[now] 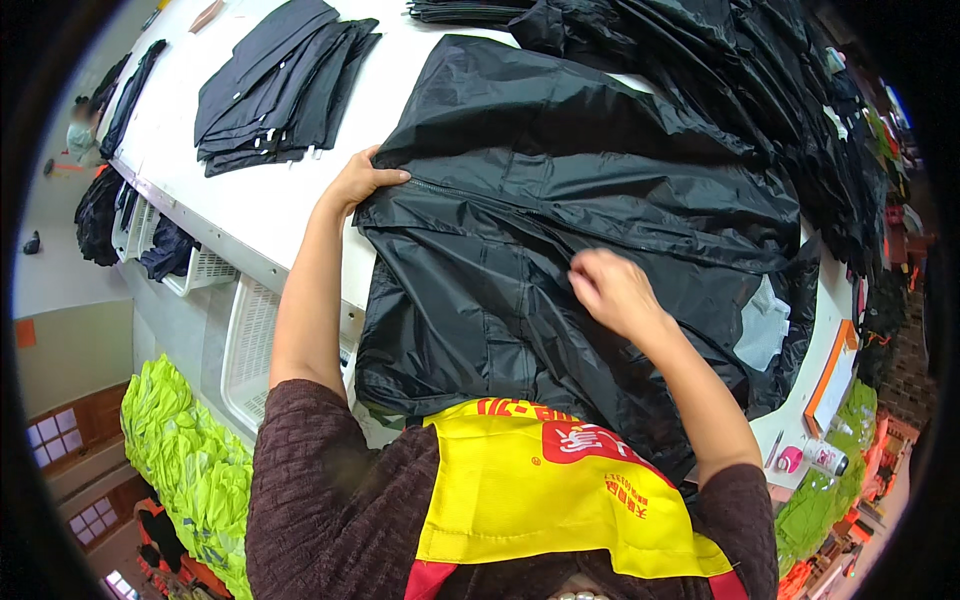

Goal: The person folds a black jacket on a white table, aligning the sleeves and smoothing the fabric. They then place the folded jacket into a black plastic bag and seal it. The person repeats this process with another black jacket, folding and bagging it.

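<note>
A shiny black jacket lies spread across the white table in front of me, with a zipper running along its opening. My left hand grips the jacket's left edge at the zipper's end, thumb on top and fingers mostly hidden beneath. Over the middle of the garment, my right hand is closed, its fingers curled down at the front flap. Whatever is between those fingers is hidden, and the hand is slightly blurred. A pale grey-white piece shows at the jacket's right side.
Folded black garments are stacked at the far left of the white table. More black garments pile up at the far right. White plastic crates stand below the left edge, near a lime-yellow heap. A spray can lies at right.
</note>
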Demonstrator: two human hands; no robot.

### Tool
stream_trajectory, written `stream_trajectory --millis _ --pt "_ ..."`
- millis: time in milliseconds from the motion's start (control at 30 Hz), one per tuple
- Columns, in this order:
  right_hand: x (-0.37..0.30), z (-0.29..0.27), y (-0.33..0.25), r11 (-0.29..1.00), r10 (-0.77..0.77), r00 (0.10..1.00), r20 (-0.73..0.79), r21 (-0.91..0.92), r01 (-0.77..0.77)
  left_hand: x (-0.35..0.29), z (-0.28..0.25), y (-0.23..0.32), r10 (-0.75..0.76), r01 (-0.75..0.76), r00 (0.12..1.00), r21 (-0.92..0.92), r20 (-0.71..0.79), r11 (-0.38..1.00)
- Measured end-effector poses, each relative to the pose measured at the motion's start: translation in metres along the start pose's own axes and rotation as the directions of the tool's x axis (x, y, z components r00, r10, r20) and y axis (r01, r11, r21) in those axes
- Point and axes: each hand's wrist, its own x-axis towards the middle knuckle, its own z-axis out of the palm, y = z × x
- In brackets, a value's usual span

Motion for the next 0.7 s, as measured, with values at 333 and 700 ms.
stream_trajectory --millis 333,700 --pt "0.120 0.028 -0.033 0.939 0.303 0.939 0.164 -0.220 -0.264 0.002 0.011 0.000 0.007 -0.008 1.000 -0.022 -0.016 1.000" --pt "0.130 0.063 -0.017 0.954 0.112 0.993 -0.042 -0.276 -0.119 0.002 0.025 0.009 0.011 0.003 0.994 0.122 -0.107 0.993"
